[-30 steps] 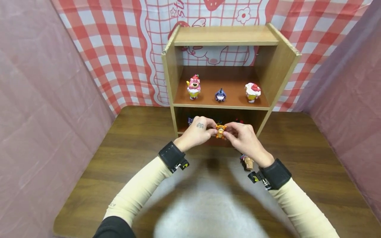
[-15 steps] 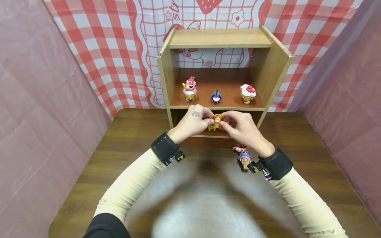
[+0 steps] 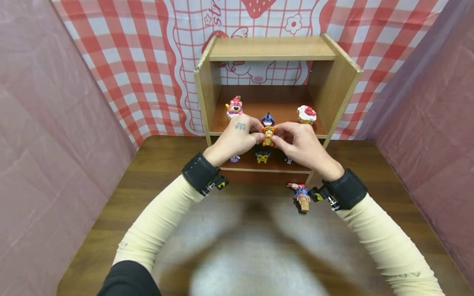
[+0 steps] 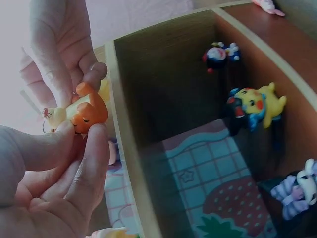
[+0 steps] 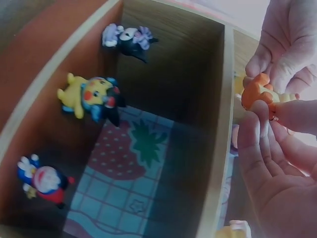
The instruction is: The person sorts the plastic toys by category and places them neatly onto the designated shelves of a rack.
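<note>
A small orange tiger figurine is pinched from both sides, facing me, in front of the shelf unit's middle board. My left hand grips its left side with thumb and fingers, while my right hand grips its right side. In the left wrist view the tiger figurine lies between the fingertips of both hands, beyond the board edge. Just behind it in the head view, a blue donkey figurine stands on the upper shelf, its lower part hidden by the tiger.
The wooden shelf unit holds a pink bear figurine and a white-and-red cupcake-like figurine above. Below stand a yellow figurine, a purple-and-white one and a red-and-blue one. An ice-cream-cone figurine lies on the table.
Both hands have lifted the tiger figurine from in front of the lower compartment up to the upper shelf's front edge. The lower figurines have come into view beneath the hands.
</note>
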`<state>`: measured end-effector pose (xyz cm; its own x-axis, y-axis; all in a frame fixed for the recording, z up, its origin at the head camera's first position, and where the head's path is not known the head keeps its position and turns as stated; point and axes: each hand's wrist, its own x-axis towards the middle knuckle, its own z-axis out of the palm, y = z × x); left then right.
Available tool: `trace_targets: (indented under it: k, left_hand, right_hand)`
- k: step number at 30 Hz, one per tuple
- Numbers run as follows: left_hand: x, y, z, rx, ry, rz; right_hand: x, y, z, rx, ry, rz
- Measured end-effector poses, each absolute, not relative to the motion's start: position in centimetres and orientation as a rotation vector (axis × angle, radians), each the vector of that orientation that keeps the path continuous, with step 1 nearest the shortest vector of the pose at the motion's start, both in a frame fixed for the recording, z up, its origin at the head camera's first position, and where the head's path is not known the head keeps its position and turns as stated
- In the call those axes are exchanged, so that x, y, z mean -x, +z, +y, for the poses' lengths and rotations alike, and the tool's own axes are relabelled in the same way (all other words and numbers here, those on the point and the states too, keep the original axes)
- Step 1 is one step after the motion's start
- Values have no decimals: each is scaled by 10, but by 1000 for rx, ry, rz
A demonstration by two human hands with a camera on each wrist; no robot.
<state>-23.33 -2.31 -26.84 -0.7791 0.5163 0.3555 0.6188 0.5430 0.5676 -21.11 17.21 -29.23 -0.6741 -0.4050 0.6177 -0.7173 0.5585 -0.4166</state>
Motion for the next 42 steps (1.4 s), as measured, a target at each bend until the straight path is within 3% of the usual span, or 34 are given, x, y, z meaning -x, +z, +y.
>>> trace_targets:
  k: [19, 42]
  left_hand:
    - [240, -211, -18, 884, -969, -2637]
    - [278, -136, -10, 658, -1048, -2728]
  right_hand:
    - [226, -230, 176, -902, 771, -2407]
    - [262, -153, 165, -743, 868, -2551]
